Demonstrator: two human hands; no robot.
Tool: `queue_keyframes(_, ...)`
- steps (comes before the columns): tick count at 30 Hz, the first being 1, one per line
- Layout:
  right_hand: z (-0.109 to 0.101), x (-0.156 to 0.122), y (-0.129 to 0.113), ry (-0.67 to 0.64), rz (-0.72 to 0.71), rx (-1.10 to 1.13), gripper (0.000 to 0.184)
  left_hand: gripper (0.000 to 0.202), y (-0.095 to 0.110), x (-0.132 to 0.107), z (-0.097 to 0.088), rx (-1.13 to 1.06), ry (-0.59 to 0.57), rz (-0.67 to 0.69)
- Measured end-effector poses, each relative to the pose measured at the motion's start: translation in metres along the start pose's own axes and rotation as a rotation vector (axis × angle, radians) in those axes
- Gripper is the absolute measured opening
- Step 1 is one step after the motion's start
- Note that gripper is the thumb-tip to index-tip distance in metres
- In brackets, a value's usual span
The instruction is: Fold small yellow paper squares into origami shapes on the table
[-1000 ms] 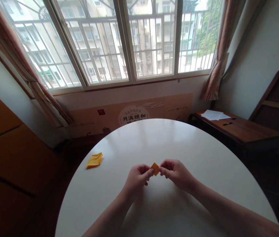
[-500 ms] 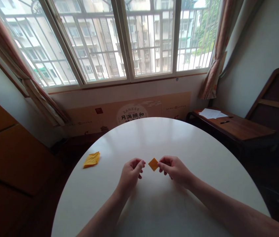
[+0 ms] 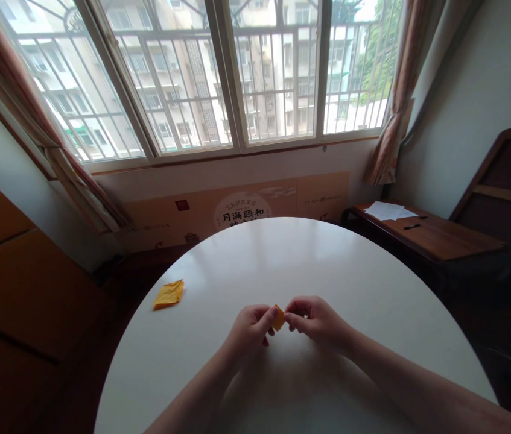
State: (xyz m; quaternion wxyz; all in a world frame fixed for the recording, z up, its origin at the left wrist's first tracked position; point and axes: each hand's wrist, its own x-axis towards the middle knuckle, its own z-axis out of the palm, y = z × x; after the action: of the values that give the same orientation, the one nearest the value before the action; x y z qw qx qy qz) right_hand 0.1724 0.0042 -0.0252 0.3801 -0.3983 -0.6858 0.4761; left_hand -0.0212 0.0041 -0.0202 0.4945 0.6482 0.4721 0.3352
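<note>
A small orange-yellow folded paper square (image 3: 279,318) is held up between my two hands, above the white table. My left hand (image 3: 254,327) pinches its left side, with the thumb in front covering part of it. At its right corner, the thumb and fingertips of my right hand (image 3: 316,319) close on the edge. A larger, wrinkled yellow folded paper (image 3: 169,295) lies on the table off to the left, apart from both hands.
The round white table (image 3: 282,259) fills the middle. Beyond it stand a printed cardboard box (image 3: 201,208) and a barred window. To the right, a wooden bench (image 3: 445,232) bears white sheets of paper (image 3: 388,210) and a small dark object (image 3: 411,227).
My left hand has moved right and taken hold of the paper square's left side. Both hands and the square sit slightly lower in view. The larger yellow paper stays put.
</note>
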Motion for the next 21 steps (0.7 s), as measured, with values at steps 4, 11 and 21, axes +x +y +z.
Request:
queue_keyframes(4, -0.001, 0.0009, 0.0032, 0.028, -0.016, -0.054, 0.021, 0.056, -0.0032, 0.0022, -0.0016, 0.052, 0.043, -0.029)
queue_keyframes(11, -0.0039, 0.0017, -0.0037, 0.103, 0.042, 0.019, 0.023, 0.057, 0.0041, 0.0024, -0.0024, 0.08, 0.073, -0.061)
queue_keyframes(21, -0.0013, 0.0009, -0.0023, 0.115, 0.028, 0.067, 0.026, 0.056, 0.0053, 0.0026, -0.0023, 0.067, 0.012, -0.058)
